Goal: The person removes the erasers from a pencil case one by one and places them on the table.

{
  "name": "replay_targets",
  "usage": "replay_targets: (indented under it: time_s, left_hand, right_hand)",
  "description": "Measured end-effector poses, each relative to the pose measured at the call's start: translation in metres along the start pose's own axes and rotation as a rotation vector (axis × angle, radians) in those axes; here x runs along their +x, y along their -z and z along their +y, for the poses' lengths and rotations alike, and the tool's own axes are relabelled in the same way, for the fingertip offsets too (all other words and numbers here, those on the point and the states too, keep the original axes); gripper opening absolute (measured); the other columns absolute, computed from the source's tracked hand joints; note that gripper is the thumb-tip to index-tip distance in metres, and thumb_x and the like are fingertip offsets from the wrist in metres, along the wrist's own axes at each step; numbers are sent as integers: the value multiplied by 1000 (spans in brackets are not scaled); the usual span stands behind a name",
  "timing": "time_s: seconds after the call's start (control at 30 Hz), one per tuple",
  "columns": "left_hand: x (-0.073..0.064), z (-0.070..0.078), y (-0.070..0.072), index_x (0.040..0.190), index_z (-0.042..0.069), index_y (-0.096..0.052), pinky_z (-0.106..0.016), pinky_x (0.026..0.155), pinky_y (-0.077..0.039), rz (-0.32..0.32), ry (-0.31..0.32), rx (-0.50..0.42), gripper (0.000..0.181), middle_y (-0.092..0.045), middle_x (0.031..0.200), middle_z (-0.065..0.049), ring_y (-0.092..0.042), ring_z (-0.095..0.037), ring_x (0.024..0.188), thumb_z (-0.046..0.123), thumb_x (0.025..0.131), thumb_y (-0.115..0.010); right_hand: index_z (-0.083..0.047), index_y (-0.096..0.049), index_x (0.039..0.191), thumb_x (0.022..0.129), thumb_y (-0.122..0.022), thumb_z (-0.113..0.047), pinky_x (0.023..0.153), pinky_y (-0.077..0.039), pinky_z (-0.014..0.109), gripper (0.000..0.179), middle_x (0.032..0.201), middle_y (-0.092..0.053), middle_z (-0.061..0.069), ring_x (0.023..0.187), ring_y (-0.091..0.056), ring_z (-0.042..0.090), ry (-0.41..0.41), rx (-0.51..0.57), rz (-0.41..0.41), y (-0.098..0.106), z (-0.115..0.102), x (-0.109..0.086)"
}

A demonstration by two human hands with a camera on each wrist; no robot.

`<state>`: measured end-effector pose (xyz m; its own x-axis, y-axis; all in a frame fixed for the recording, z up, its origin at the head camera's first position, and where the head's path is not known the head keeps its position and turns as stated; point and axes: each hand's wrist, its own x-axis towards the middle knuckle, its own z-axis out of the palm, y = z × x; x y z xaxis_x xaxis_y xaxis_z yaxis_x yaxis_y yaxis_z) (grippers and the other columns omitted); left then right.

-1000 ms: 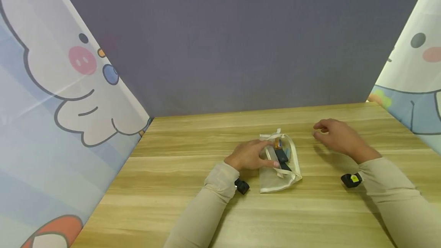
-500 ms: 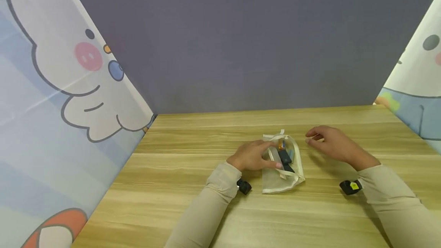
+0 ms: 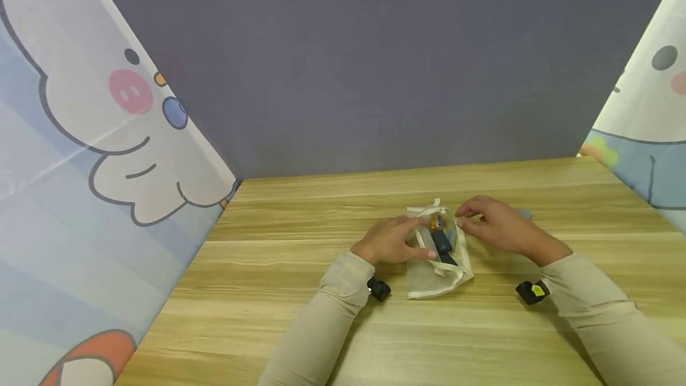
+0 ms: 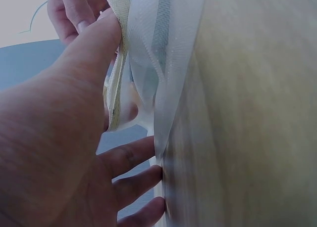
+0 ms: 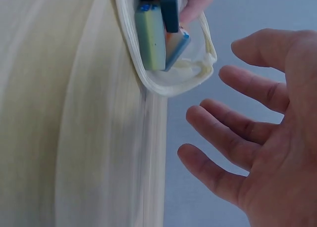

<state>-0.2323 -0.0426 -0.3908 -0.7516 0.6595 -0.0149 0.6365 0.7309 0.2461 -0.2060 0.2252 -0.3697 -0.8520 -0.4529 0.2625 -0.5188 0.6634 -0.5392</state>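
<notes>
A whitish mesh zip pouch (image 3: 429, 282) lies on the table with its mouth open. My left hand (image 3: 391, 241) grips its left side, with thumb and index finger at the rim; in the left wrist view the other fingers stretch along the tabletop. Inside the pouch sit a dark block (image 3: 442, 241), an orange item (image 3: 437, 222) and, in the right wrist view, a pale green-yellow block (image 5: 152, 39) and a blue-edged block (image 5: 177, 51). My right hand (image 3: 495, 223) is beside the pouch's right rim, fingers loosely bent and apart with nothing between them.
A small blue-grey item (image 3: 525, 214) lies on the wooden table (image 3: 300, 213) behind my right hand. A dark grey panel (image 3: 375, 76) closes off the back edge. Cartoon-print sheets (image 3: 48, 136) hang at both sides.
My right hand has moved left to the pouch's right rim. The small blue-grey item now shows behind it. My left hand keeps its place on the pouch.
</notes>
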Motion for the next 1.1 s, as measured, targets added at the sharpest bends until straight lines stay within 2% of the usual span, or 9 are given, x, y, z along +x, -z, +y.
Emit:
replay_targets:
  time_s: [0.13, 0.3, 0.5, 0.77, 1.1]
  left_hand:
    - [0, 0, 3, 154, 34, -40, -38, 100, -46, 6, -2, 4, 79, -49, 148, 6, -50, -14, 131, 74, 88, -55]
    - [1, 1, 8, 154, 35, -40, -39, 97, -48, 7, 0, 17, 78, -50, 148, 7, -51, -14, 131, 75, 88, -54]
    - [3, 2, 6, 155, 34, -38, -38, 97, -48, 5, -7, 33, 80, -49, 149, 7, -50, -13, 131, 75, 88, -54]
    - [1, 2, 4, 155, 33, -38, -38, 96, -49, -9, -10, 47, 80, -48, 150, 6, -49, -14, 133, 74, 89, -55]
    - [0, -1, 1, 156, 32, -38, -37, 96, -49, -11, -19, 39, 80, -47, 150, 5, -50, -15, 132, 74, 89, -53]
  right_hand:
    - [-5, -70, 115, 100, -66, -20, 85, -52, 56, 22, 116, -64, 9, 106, -64, 32, 33, -23, 14, -3, -3, 3]
    - [-7, -71, 114, 98, -68, -24, 86, -51, 55, 23, 120, -62, 12, 109, -61, 34, 40, -53, -20, -7, -7, 7]
    - [-8, -71, 113, 96, -71, -33, 82, -53, 51, 31, 119, -59, 15, 104, -62, 34, 35, -117, -38, -14, -11, 5]
    - [-9, -71, 114, 92, -71, -48, 81, -52, 51, 44, 124, -55, 19, 102, -62, 32, 10, -133, -59, -22, -14, 0]
    - [-8, -71, 116, 91, -73, -49, 84, -51, 53, 47, 128, -54, 21, 107, -60, 36, 7, -166, -71, -26, -14, -1]
